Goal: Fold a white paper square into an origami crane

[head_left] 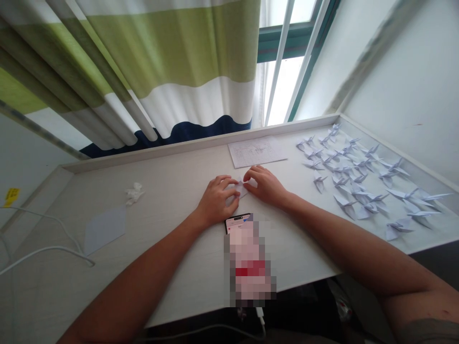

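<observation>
Striped green/white/navy fabric curtain [186,57], upper L of frame, hangs behind long pale woodgrain worktop [161,191]. Many pale lilac folded-paper cranes [353,179] crowd R side of worktop. White printed paper sheet [256,152] lies just L of them, top centre. Black smartphone w/ pixelated screen [247,258] sits bottom centre, just below hands. Flat pale lilac paper square [105,229] lies at L, beside thin white cable [46,249]; crumpled white tissue [134,193] is above it. L hand [217,200] & R hand [265,185] both closed on small folded pale paper piece [241,187], frame centre, at worktop surface.
</observation>
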The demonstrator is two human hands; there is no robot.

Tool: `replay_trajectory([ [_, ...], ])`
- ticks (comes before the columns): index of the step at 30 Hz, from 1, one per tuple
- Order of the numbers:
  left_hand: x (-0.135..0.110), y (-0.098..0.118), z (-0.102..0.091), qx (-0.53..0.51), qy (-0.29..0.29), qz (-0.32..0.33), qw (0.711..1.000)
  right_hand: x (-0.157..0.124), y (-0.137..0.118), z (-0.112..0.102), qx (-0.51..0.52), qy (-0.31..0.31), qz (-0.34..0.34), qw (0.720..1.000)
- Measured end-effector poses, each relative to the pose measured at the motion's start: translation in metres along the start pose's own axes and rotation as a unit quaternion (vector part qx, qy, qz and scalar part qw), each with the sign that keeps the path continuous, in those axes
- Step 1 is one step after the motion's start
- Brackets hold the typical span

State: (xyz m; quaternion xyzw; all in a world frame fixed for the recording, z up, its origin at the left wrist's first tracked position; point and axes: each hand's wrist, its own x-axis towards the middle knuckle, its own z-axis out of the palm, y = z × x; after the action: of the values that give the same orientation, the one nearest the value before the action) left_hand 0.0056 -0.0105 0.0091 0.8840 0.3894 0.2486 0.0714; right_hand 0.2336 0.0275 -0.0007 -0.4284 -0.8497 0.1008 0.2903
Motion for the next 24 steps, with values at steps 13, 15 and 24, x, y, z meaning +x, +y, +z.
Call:
replay_trajectory([
  [13,0.001,-0.006,0.003,-0.052,0.007,-0.016,0.998,-0.003,-0.004,-0.017,0.102,-0.131,-0.147,0.975],
  [15,0.002,-0.007,0.003,-0.088,0.017,-0.028,0.996,-0.002,0.0,-0.015,0.103,-0.13,-0.143,0.976],
  [24,0.003,-0.009,0.002,-0.123,0.004,-0.067,0.99,-0.001,0.004,-0.015,0.128,-0.134,-0.121,0.975],
])
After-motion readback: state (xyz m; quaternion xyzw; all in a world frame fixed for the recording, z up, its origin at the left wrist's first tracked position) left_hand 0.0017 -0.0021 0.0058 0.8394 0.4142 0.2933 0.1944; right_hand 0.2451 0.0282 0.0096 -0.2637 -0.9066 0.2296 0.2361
